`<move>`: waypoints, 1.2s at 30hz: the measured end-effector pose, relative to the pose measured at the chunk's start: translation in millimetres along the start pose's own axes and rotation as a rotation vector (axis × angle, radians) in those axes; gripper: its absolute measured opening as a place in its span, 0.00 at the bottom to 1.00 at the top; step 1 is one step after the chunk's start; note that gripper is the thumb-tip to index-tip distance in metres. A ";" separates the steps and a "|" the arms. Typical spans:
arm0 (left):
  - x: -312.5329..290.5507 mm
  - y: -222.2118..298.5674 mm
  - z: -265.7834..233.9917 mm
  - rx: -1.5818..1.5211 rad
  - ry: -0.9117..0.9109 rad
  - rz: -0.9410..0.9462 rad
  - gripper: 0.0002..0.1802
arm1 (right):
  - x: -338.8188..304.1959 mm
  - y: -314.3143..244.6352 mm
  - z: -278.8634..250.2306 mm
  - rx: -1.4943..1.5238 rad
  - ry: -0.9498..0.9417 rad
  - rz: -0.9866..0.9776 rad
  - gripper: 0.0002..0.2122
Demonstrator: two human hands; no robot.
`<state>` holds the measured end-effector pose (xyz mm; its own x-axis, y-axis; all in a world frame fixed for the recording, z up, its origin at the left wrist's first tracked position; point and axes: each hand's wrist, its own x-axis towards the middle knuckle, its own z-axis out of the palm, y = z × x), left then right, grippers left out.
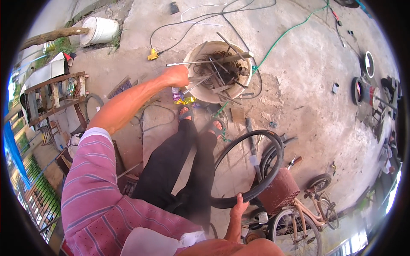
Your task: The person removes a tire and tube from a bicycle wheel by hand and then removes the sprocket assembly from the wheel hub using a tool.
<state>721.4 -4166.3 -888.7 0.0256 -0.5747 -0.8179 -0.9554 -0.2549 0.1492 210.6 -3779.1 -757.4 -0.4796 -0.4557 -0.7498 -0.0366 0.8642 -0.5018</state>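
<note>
My right hand is closed around the lower edge of a black bicycle tyre, which stands tilted beside my right leg. Stretched out in front, my left hand is at the left rim of a large round pale bucket. Its fingers look curled, and whatever they grip is hidden. Metal rods, strips and rusty coiled scrap fill the bucket, and some ends stick out over the rim. One thin silvery rod juts out just beyond my left hand.
A black cable and green hose cross the concrete. A bicycle and reddish-brown box are at lower right. A white bucket lies far left, above a rusty metal frame. Colourful wrappers lie by my feet.
</note>
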 end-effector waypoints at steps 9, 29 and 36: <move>-120.2 -86.7 37.6 -1.366 -0.253 -0.016 0.09 | 14.3 -13.8 -10.2 -0.030 -0.087 0.083 0.14; -97.7 -205.9 388.2 -0.936 0.276 -0.423 0.15 | 79.4 -45.1 -20.9 -0.498 -0.281 -0.041 0.16; 38.7 -215.3 538.8 -0.585 0.196 -0.641 0.11 | 88.8 -59.0 10.7 -0.130 -0.067 0.259 0.25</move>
<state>769.6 -3714.7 -1251.9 0.6051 -0.2938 -0.7399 -0.4383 -0.8988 -0.0015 179.6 -3872.8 -799.0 -0.4286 -0.2259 -0.8748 -0.0346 0.9716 -0.2340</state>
